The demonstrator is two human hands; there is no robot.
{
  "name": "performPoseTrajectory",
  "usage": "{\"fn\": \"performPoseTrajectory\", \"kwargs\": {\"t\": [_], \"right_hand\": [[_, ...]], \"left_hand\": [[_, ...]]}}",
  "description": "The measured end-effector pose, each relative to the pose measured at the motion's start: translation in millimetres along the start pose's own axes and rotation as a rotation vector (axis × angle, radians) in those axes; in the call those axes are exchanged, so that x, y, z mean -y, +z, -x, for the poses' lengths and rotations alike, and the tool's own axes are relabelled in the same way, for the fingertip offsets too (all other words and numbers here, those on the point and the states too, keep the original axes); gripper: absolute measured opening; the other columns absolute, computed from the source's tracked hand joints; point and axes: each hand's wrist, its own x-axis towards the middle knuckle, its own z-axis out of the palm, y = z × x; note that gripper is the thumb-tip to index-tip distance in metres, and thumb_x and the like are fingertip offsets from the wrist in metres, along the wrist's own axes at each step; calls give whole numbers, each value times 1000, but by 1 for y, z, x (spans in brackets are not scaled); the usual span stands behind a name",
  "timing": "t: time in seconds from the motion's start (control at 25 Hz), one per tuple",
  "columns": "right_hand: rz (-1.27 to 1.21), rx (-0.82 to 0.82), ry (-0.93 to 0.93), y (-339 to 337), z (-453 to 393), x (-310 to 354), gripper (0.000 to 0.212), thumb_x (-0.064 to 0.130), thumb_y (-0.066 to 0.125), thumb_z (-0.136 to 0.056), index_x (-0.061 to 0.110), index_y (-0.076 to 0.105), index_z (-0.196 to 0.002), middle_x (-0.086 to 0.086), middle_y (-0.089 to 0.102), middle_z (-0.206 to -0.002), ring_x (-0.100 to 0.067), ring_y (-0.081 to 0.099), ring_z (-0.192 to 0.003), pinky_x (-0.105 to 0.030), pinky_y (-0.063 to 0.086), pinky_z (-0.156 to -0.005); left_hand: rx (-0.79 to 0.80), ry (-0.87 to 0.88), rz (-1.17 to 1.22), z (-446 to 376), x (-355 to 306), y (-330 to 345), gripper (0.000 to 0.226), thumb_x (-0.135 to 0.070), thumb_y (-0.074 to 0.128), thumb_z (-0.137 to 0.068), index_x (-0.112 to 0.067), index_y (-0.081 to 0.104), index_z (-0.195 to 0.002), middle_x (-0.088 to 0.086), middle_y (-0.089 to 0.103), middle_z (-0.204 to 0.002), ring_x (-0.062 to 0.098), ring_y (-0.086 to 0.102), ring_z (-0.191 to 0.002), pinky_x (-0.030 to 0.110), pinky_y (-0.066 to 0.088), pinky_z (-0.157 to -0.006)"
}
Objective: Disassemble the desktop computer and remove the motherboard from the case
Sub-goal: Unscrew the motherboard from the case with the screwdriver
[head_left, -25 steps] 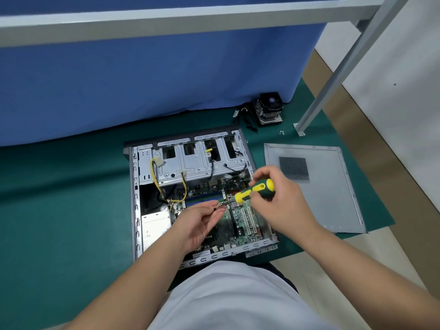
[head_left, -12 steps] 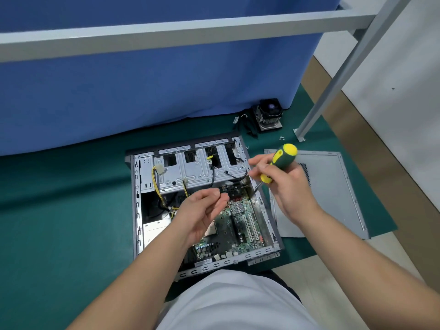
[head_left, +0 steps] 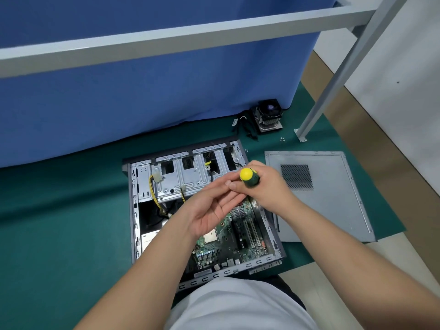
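The case (head_left: 133, 210) lies open on the tabletop, its side panel (head_left: 333, 198) off at 3 o'clock and the cooler (head_left: 269, 115) out at 1 o'clock. The motherboard (head_left: 228, 239) is still seated inside, so its removal remains. The right hand (head_left: 266, 189) holds its grip round a screwdriver (head_left: 248, 177); the left hand (head_left: 212, 208), palm up, has its grip wide beneath, probably receiving a screw.

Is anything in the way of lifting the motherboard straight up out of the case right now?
Yes. Both hands hover over the motherboard: the open left hand and the right hand gripping the screwdriver. The case is open on top; whether screws remain cannot be told.
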Motion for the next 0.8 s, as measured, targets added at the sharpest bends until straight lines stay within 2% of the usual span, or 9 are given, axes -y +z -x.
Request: {"fn": "performPoseTrajectory", "kwargs": {"t": [0.12, 0.2, 0.32, 0.4, 0.52, 0.64, 0.72, 0.8], "right_hand": [[29, 7, -34, -6, -6, -7, 20, 29, 87, -80, 44, 74, -82, -8, 60, -92, -19, 63, -81, -31, 50, -72], [62, 3, -40, -10, -11, -12, 13, 27, 87, -80, 33, 77, -85, -4, 60, -90, -18, 62, -81, -29, 50, -74], [161, -4, -96, -14, -18, -21, 14, 21, 86, -82, 15, 77, -91, 5, 59, -90, -11, 62, -80, -23, 49, -74], [245, -4, -135, -17, -22, -26, 14, 15, 83, -84, 16, 78, -97, 7, 59, -92, -10, 62, -83, -23, 49, -76], [407, 36, -171, -22, -24, -31, 30, 7, 78, -81, 23, 77, -106, 6, 62, -98, -17, 64, -89, -31, 53, -77], [625, 48, -259, -30, -29, -39, 33, 16, 77, -80, 22, 73, -111, 4, 65, -104, -23, 66, -89, -37, 55, -70], [591, 7, -226, -33, -36, -48, 29, 15, 77, -80, 21, 73, -108, 4, 66, -102, -23, 66, -88, -37, 54, -71], [394, -78, -91, -35, -47, -61, 17, 16, 77, -84, 20, 74, -101, 2, 69, -95, -18, 65, -85, -34, 53, -75]], "left_hand": [[-24, -30, 49, -8, 0, 3, 38, 3, 65, -88, -2, 71, -125, 24, 65, -132, 31, 69, -117, 38, 61, -88], [-36, -45, 54, -13, 0, 6, 38, 3, 64, -88, -2, 71, -125, 24, 66, -132, 34, 69, -117, 41, 61, -87], [-85, -57, 5, -22, -1, 13, 29, -1, 61, -92, -1, 75, -117, 25, 69, -125, 35, 70, -114, 43, 61, -88], [-131, -58, -44, -27, -3, 17, 25, -6, 59, -97, 1, 76, -114, 25, 71, -120, 35, 71, -111, 43, 62, -86], [-154, -46, -122, -35, -10, 23, 31, -16, 58, -100, 3, 69, -121, 27, 71, -119, 36, 72, -108, 44, 63, -84], [-182, -70, -166, -47, -17, 29, 29, -22, 54, -102, 0, 69, -114, 26, 72, -117, 35, 74, -102, 43, 64, -83], [-201, -67, -221, -57, -22, 35, 27, -22, 56, -101, -3, 69, -114, 23, 73, -117, 33, 74, -104, 42, 63, -87], [-247, 14, -371, -69, -26, 38, 24, -19, 60, -99, -6, 68, -117, 19, 75, -114, 29, 74, -102, 41, 61, -90]]}}
